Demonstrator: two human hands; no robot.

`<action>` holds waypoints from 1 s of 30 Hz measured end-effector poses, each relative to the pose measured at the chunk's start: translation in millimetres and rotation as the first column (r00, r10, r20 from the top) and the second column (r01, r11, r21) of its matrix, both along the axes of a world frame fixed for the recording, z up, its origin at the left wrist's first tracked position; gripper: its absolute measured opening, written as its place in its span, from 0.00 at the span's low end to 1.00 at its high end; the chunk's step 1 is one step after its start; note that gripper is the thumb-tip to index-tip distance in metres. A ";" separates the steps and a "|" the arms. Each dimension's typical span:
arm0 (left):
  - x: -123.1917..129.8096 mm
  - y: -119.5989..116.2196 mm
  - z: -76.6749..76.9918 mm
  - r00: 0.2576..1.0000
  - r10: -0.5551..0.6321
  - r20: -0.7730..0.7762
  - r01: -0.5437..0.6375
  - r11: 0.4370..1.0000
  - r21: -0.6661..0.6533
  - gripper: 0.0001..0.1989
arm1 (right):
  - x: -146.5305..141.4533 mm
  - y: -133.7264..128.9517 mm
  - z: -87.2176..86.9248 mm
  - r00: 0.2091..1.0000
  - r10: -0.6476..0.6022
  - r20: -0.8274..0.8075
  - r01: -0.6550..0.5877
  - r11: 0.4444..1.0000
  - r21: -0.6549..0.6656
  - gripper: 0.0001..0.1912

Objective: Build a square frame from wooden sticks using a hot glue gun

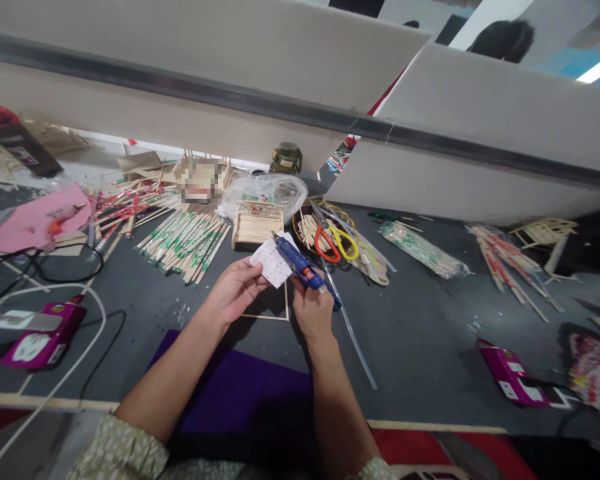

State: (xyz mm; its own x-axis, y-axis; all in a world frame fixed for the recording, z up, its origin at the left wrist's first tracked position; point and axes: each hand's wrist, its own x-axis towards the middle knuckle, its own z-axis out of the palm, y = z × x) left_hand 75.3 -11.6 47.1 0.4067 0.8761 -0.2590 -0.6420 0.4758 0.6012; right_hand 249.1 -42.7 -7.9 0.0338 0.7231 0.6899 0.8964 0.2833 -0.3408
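Between the thumb and fingers of my left hand (240, 288) is a small white square (271, 262) with a dark speckled print; whether it is paper or cloth I cannot tell. My right hand (314, 310) grips a blue glue gun (295, 260), its dark nozzle pointing up and left over the square's upper edge. A clear glue stick (353, 347) slants down across the table from behind that hand. Just beyond the square stands a small wooden stick-built piece (258, 225) with a slatted surface. A thin wooden frame (286, 303) lies beneath my hands, partly hidden.
Scissors with red and yellow handles (337, 243) rest on a basket (300, 233) of short sticks. Green-wrapped chopsticks (185, 243) are piled at left, with another packet (423, 250) at right. Purple boxes (47, 333) and cables flank both sides. A partition (180, 100) bounds the back.
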 end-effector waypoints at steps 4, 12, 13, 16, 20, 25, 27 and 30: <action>-3.0 1.4 3.1 1.000 -0.019 -0.002 0.019 1.000 -0.003 0.05 | 1.2 -0.6 2.7 1.000 0.005 0.028 -0.005 1.000 -0.006 0.07; -7.7 4.1 9.0 0.998 -0.059 -0.007 0.059 0.996 -0.074 0.06 | 1.7 -2.5 8.2 0.998 0.055 0.025 -0.056 0.998 0.030 0.04; -8.1 4.4 8.4 0.998 -0.064 -0.005 0.063 0.995 -0.073 0.07 | 1.6 -2.7 9.1 0.998 0.053 0.028 -0.054 0.998 0.034 0.04; -9.3 5.3 5.1 0.996 -0.085 -0.007 0.084 0.994 -0.067 0.08 | 1.6 -2.9 11.1 0.998 0.025 0.058 -0.028 0.999 0.041 0.06; -8.9 5.2 2.7 0.994 -0.106 0.000 0.106 0.992 -0.071 0.10 | 1.4 -2.5 12.0 0.997 -0.039 0.070 0.036 0.999 0.041 0.10; -7.4 6.2 3.7 0.996 -0.091 0.001 0.090 0.993 -0.070 0.10 | 1.0 -1.7 6.3 0.993 -0.121 0.006 0.121 0.992 -0.025 0.14; -8.4 8.5 1.3 0.997 -0.065 -0.031 0.063 0.996 -0.070 0.09 | 2.4 -1.2 2.3 0.983 -0.174 -0.061 0.169 0.982 -0.082 0.17; -9.8 13.0 -5.7 0.997 -0.001 -0.072 -0.004 0.998 -0.060 0.08 | 4.3 -2.1 -0.2 0.948 -0.208 -0.239 0.167 0.969 -0.179 0.22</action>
